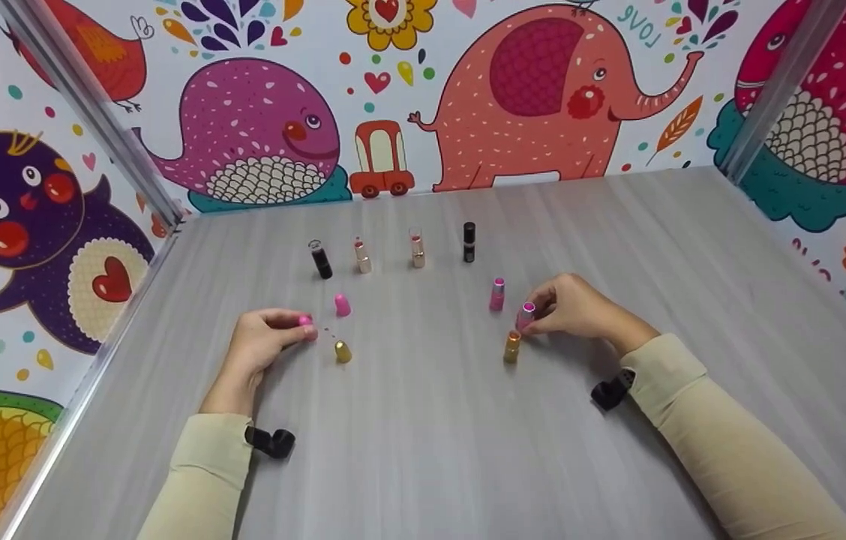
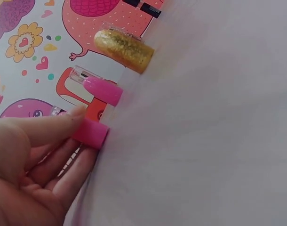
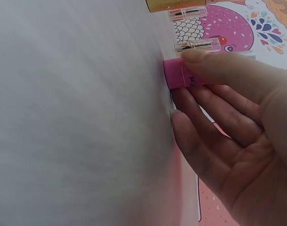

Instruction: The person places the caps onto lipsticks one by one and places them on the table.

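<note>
On the left of the table, my left hand (image 1: 254, 346) pinches a pink lipstick cap (image 2: 92, 134) between thumb and fingers, its rim at the tabletop. A second pink cap (image 1: 342, 304) and a gold glittery cap (image 1: 343, 352) stand just right of this hand. Over on the right side, my right hand (image 1: 577, 307) holds a pink lipstick tube (image 3: 179, 74) upright between thumb and fingers; its base looks level with the table. Close by stand another uncapped pink lipstick tube (image 1: 497, 295), slightly farther back, and a gold lipstick tube (image 1: 512, 349), slightly nearer.
Farther back stand two lipsticks with clear tops, a left one (image 1: 362, 257) and a right one (image 1: 417, 251), between a black lipstick (image 1: 321, 261) and another black lipstick (image 1: 469, 243). Cartoon-printed panels (image 1: 385, 82) border the grey table (image 1: 408, 435).
</note>
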